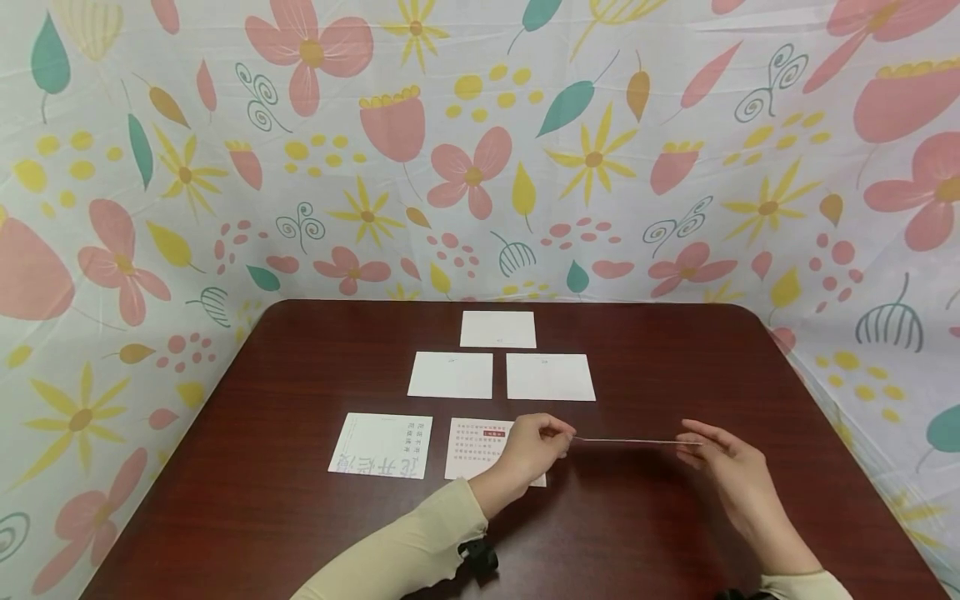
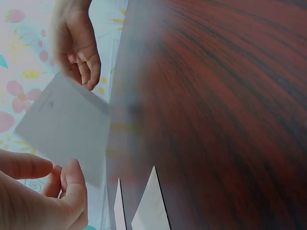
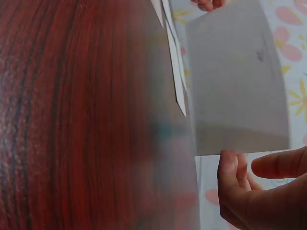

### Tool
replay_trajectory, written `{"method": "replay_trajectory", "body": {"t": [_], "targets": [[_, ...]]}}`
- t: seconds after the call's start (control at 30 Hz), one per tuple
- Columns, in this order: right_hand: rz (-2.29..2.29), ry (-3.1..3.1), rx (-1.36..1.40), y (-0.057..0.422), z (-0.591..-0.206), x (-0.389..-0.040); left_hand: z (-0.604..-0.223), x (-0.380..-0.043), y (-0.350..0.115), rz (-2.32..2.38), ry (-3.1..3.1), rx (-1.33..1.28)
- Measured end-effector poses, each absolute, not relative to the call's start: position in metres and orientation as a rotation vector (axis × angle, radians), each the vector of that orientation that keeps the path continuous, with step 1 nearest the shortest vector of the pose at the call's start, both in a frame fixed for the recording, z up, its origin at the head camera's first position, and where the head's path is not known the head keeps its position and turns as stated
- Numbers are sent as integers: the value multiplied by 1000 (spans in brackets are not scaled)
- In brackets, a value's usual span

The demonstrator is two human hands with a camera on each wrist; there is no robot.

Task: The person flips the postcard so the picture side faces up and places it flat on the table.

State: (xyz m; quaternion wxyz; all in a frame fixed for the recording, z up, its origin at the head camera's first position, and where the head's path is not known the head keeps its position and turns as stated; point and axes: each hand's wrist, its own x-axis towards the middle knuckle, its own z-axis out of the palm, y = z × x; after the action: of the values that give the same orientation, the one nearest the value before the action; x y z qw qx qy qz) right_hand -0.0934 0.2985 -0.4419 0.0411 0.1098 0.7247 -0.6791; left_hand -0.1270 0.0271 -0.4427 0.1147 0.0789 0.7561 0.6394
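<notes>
The left hand (image 1: 525,454) is pinching one end of a card (image 3: 235,86), and the right hand (image 1: 735,479) is grasping the opposite end with curled fingers. The card is hanging in the air between them, above the table (image 1: 637,517), showing edge-on to the head view. A printed card (image 1: 471,450) is lying below the left hand, partly covered by it, and a handwritten card (image 1: 381,444) is lying farther left. Beyond the left hand, three pale cards (image 1: 451,377) are lying in a triangle.
</notes>
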Motion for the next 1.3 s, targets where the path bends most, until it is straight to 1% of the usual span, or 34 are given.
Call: {"method": "replay_trajectory", "body": {"t": [0.17, 0.37, 0.67, 1.3], "targets": [[-2036, 2221, 397, 300, -441, -94, -444, -127, 28, 1843, 2248, 214], [-2020, 2251, 377, 300, -444, -92, -446, -127, 30, 1819, 2275, 233], [-1710, 2576, 367, 291, -449, -96, -449, -122, 32, 1803, 2240, 237], [-1457, 2591, 400, 289, -453, -106, -455, -114, 37, 1725, 2227, 244]]}}
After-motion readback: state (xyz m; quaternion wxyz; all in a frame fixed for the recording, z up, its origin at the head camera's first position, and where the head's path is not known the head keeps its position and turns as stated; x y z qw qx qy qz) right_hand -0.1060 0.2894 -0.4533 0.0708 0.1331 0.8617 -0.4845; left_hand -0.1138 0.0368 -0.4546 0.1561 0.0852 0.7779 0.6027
